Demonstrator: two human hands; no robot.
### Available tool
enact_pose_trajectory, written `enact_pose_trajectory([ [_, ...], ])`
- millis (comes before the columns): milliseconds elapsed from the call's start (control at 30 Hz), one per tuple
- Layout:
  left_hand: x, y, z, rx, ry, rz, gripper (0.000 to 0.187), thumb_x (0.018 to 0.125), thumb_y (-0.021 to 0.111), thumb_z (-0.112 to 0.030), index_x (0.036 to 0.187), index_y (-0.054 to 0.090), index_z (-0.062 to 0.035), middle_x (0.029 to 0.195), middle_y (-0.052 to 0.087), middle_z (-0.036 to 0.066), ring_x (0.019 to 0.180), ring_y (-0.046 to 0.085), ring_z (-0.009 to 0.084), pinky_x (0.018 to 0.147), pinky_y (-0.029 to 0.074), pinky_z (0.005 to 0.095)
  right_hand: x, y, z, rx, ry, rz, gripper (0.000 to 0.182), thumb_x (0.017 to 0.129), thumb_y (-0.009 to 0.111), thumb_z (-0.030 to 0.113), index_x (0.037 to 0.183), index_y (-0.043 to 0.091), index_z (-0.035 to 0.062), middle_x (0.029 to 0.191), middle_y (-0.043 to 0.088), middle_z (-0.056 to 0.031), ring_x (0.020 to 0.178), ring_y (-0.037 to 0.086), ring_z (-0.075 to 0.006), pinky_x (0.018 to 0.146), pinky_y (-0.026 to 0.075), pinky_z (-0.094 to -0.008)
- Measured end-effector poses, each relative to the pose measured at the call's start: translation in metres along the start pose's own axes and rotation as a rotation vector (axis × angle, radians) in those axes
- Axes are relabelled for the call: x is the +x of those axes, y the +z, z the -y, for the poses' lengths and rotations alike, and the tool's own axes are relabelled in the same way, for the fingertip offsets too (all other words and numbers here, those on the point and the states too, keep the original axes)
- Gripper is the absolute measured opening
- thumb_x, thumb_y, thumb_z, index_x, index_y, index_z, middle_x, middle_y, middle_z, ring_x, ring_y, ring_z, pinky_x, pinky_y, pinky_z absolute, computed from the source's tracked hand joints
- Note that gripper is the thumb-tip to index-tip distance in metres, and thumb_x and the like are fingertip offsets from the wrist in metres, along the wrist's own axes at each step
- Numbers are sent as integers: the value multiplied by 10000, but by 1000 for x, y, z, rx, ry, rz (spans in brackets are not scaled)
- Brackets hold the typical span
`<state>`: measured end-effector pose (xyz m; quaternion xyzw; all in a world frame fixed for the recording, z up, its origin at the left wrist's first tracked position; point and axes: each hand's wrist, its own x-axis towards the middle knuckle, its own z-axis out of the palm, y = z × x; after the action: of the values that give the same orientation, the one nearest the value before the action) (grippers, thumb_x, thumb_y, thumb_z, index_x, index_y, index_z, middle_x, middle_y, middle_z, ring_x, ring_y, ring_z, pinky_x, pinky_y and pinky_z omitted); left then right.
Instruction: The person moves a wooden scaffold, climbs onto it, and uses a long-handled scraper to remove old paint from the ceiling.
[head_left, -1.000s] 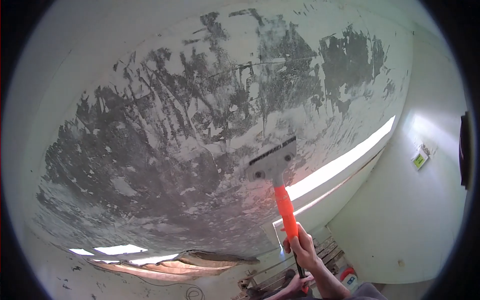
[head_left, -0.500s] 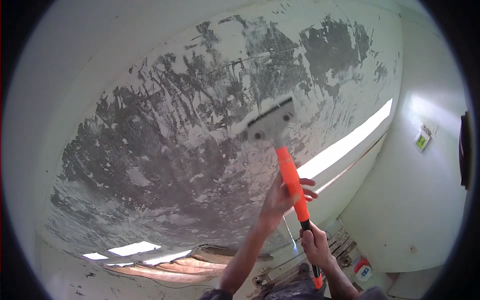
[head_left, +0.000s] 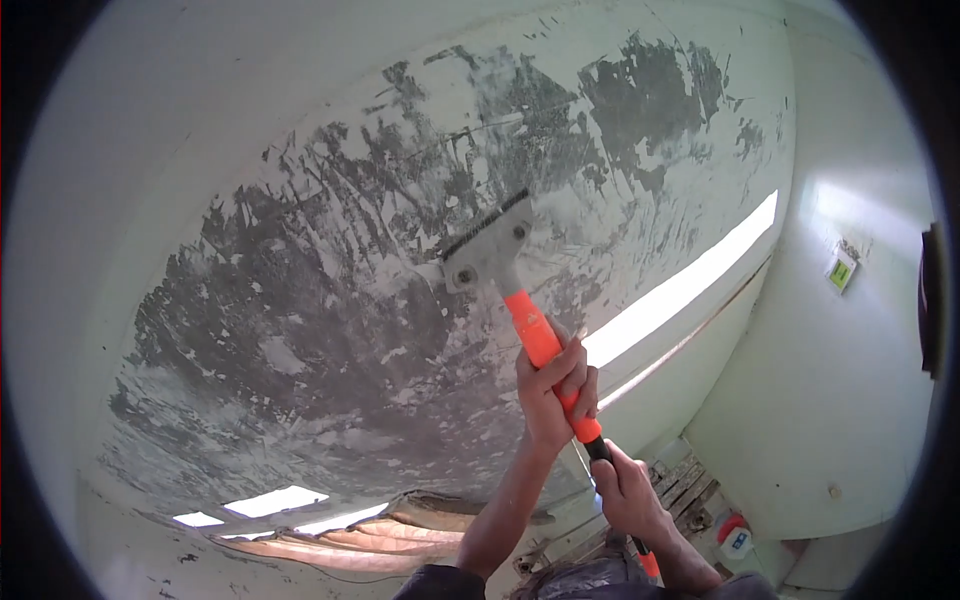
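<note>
A long-handled scraper (head_left: 533,330) with an orange and black handle slants up in front of me. Its wide grey metal head, bolted at both ends, has its dark blade edge right at the ceiling (head_left: 290,350), where white paint is partly stripped to grey. My left hand (head_left: 557,392) is closed, fingers wrapped round the orange grip below the head. Lower down, my right hand (head_left: 630,492) grips the black section, and the orange butt end shows under that wrist.
A long bright window (head_left: 690,275) runs along the wall to the right. Peach-coloured curtain cloth (head_left: 350,545) hangs by smaller windows at lower left. Below right are wooden slats (head_left: 682,490) and a white and red container (head_left: 737,540). A small white-green box (head_left: 841,270) is fixed to the right wall.
The scraper head has shifted left across the ceiling. My left hand's fingers, loose beside the handle before, have closed round it. My right hand keeps its hold.
</note>
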<state>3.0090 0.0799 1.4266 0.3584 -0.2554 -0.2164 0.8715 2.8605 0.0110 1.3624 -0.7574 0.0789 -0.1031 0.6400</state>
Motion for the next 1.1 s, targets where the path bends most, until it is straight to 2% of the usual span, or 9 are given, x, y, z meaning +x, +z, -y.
enact_pose_trajectory([
  [100,-26,-14,10,-164,-76,-67,85,945,510,-89,896,446,-117,541,334,-16,326,337,124,300,332,290,-16,1,-30,88,30,123,135,963,477,130,927,481,0,582,433,-104,522,429,-169,500,378,-360],
  [233,-27,-22,13,-97,-39,-131,72,936,513,-79,918,458,-121,547,346,-16,323,331,127,300,341,291,-58,-3,-73,207,93,132,221,950,496,178,811,470,9,555,380,-64,513,401,-132,475,326,-347],
  [300,-23,-18,11,-121,-31,-134,66,936,511,-79,922,462,-121,546,349,-17,321,329,127,300,344,293,-82,-11,-89,95,47,66,298,978,501,283,826,551,31,594,479,26,513,445,-58,472,367,-250],
  [433,-41,-21,10,-189,-13,-179,59,935,507,-76,939,474,-125,546,352,-19,321,332,125,298,348,298,-118,-18,-99,190,61,-6,323,997,504,317,901,575,18,609,457,-20,569,423,-113,501,369,-312],
  [500,-41,-21,4,-174,-14,-161,55,939,504,-79,946,479,-128,547,354,-21,320,333,124,298,349,299,-126,-19,-92,59,122,21,318,995,501,308,987,568,-3,623,446,-36,579,429,-118,513,381,-314],
  [767,-54,-12,-1,-112,-14,-226,41,961,488,-95,960,488,-136,547,348,-30,310,321,114,290,353,294,-147,-20,-84,-29,145,-13,279,979,488,253,1013,593,-3,614,436,-37,581,432,-107,507,381,-324],
  [867,-56,-10,-1,-64,-20,-286,45,962,493,-95,949,480,-137,548,343,-31,310,319,110,284,349,292,-148,-18,-78,-36,229,-27,304,977,498,267,1038,601,-12,615,451,-58,589,441,-115,514,384,-332],
  [967,-55,-7,-7,-47,5,-293,51,962,500,-93,947,480,-137,546,335,-33,311,317,107,280,346,290,-146,-16,-74,-59,143,-39,315,968,499,252,1082,595,-26,625,467,-84,603,451,-131,531,392,-346],
  [1100,-55,-12,-5,-26,-2,-282,51,966,498,-92,941,475,-128,547,332,-33,312,310,104,278,348,288,-143,-5,-79,-38,128,-129,388,966,502,318,1092,617,-30,668,494,-110,661,466,-149,587,423,-347],
])
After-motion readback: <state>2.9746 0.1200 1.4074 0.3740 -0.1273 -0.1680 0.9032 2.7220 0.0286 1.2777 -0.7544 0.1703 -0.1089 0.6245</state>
